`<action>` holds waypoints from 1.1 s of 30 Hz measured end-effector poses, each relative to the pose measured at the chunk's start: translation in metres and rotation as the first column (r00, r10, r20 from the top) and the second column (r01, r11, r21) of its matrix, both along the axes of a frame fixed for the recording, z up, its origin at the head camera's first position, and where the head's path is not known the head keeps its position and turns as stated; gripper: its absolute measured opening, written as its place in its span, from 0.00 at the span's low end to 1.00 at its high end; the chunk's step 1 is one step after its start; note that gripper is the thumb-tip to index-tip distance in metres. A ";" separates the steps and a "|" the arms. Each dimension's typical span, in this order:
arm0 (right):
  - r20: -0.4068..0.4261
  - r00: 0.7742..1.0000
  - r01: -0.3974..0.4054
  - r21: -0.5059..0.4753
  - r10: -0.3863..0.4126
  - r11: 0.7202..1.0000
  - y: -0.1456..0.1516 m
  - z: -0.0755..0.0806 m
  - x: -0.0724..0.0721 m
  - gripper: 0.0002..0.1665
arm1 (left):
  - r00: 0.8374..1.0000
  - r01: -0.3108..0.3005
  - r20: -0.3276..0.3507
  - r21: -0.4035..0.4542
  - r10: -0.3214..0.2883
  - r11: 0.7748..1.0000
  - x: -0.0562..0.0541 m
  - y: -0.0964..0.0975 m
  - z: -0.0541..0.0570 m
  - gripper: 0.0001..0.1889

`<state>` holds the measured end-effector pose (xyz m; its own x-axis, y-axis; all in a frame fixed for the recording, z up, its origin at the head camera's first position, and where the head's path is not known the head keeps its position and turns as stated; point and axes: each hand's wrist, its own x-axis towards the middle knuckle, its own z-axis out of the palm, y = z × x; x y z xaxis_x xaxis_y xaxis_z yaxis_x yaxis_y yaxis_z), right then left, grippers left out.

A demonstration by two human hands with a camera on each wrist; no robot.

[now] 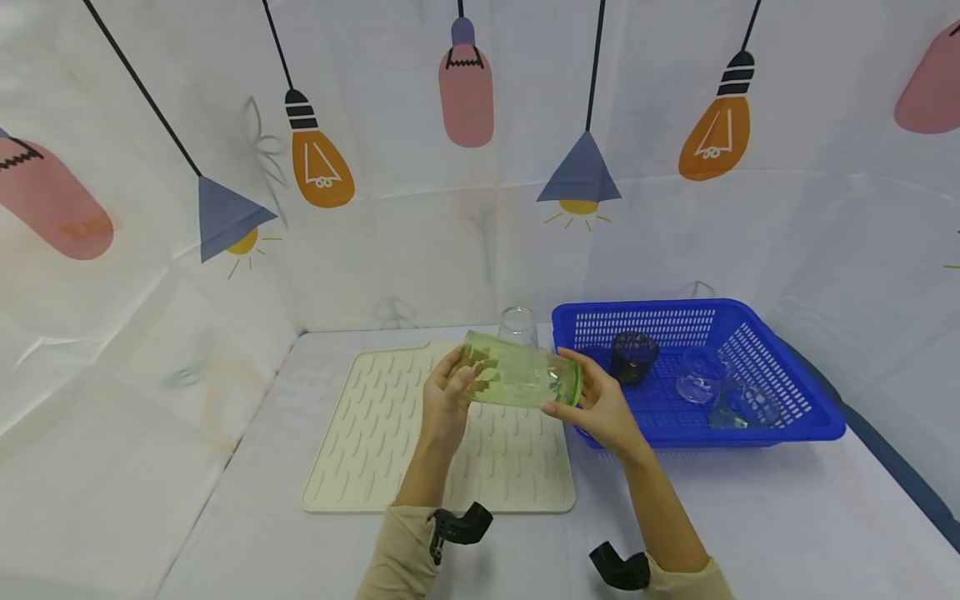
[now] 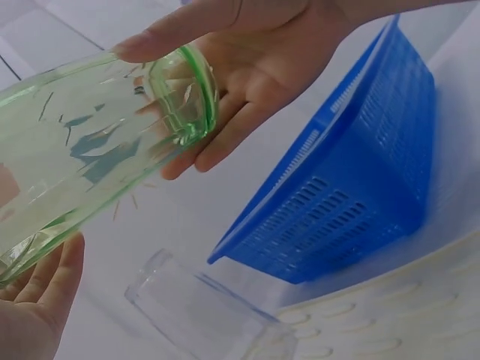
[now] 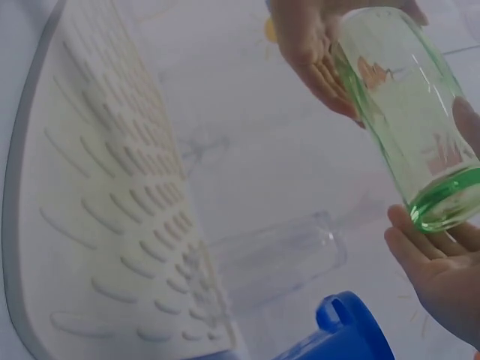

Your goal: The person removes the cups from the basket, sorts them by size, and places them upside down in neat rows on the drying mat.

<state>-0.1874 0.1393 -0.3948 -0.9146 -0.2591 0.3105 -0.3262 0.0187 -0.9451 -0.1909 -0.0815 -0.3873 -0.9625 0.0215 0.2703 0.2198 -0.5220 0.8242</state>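
A pale green drinking glass [image 1: 517,372] lies almost level in the air, held between both hands above the drying mat [image 1: 375,467]. My left hand [image 1: 448,404] grips its left end, with the thumb on the near side. At the other end, my right hand [image 1: 609,412] holds the thick green base between thumb and fingers. The right wrist view shows the fingers [image 3: 409,240] of the right hand under the base. Behind the green glass, a clear glass [image 1: 517,321] stands upright near the mat's back right corner, its lower part hidden in the head view.
To the right sits a blue plastic basket [image 1: 810,425] with slotted walls. Inside are a dark glass [image 1: 633,358], a clear glass [image 1: 701,375] and another clear glass [image 1: 742,406] on its side. A white curtain [image 1: 420,242] printed with lamps hangs behind the white table [image 1: 525,558].
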 end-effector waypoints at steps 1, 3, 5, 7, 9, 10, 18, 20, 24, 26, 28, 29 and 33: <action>0.004 1.000 -0.015 -0.037 0.015 0.999 -0.001 0.001 0.000 0.47 | 1.000 0.003 0.001 0.021 -0.003 1.000 0.000 0.001 0.000 0.55; 0.009 0.999 -0.038 -0.095 0.039 0.995 -0.002 0.002 0.000 0.47 | 1.000 0.014 -0.003 0.064 -0.014 0.998 -0.001 0.003 -0.001 0.53; 0.009 0.998 -0.057 -0.140 0.059 0.988 -0.003 0.003 0.000 0.47 | 0.999 0.031 -0.020 0.093 -0.029 0.995 -0.001 0.004 -0.002 0.47; 0.004 0.998 -0.064 -0.161 0.065 0.985 -0.004 0.004 0.000 0.47 | 0.998 0.050 -0.035 0.117 -0.046 0.992 -0.002 0.005 -0.004 0.40; 0.003 0.998 -0.065 -0.175 0.066 0.982 -0.004 0.004 0.000 0.47 | 0.996 0.076 -0.057 0.132 -0.069 0.988 -0.003 0.006 -0.005 0.33; 0.003 0.998 -0.066 -0.182 0.068 0.981 -0.005 0.004 0.000 0.47 | 0.995 0.087 -0.067 0.136 -0.078 0.987 -0.003 0.007 -0.006 0.30; -0.011 0.998 -0.067 -0.235 0.066 0.970 -0.006 0.009 -0.002 0.40 | 0.987 0.147 -0.080 0.119 -0.138 0.982 -0.003 0.007 -0.009 0.26; -0.030 0.997 -0.075 -0.259 0.069 0.963 -0.006 0.011 -0.003 0.38 | 0.984 0.170 -0.076 0.109 -0.162 0.979 -0.002 0.006 -0.008 0.25; -0.061 0.996 -0.078 -0.293 0.063 0.953 -0.005 0.016 -0.004 0.35 | 0.975 0.218 -0.059 0.078 -0.214 0.973 -0.001 0.001 -0.009 0.26; -0.063 0.997 -0.069 -0.306 0.052 0.949 -0.004 0.018 -0.005 0.34 | 0.970 0.239 -0.048 0.036 -0.238 0.970 -0.001 -0.003 -0.011 0.30; -0.063 0.997 -0.056 -0.307 0.038 0.950 -0.003 0.021 -0.006 0.33 | 0.968 0.249 -0.030 -0.021 -0.250 0.968 0.000 -0.009 -0.014 0.36; -0.060 0.998 -0.047 -0.302 0.030 0.952 -0.002 0.022 -0.007 0.33 | 0.968 0.250 -0.018 -0.059 -0.251 0.966 0.001 -0.013 -0.016 0.39; -0.030 0.999 -0.020 -0.290 0.011 0.957 0.002 0.027 -0.009 0.35 | 0.980 0.198 0.033 -0.228 -0.195 0.953 0.005 -0.030 -0.024 0.37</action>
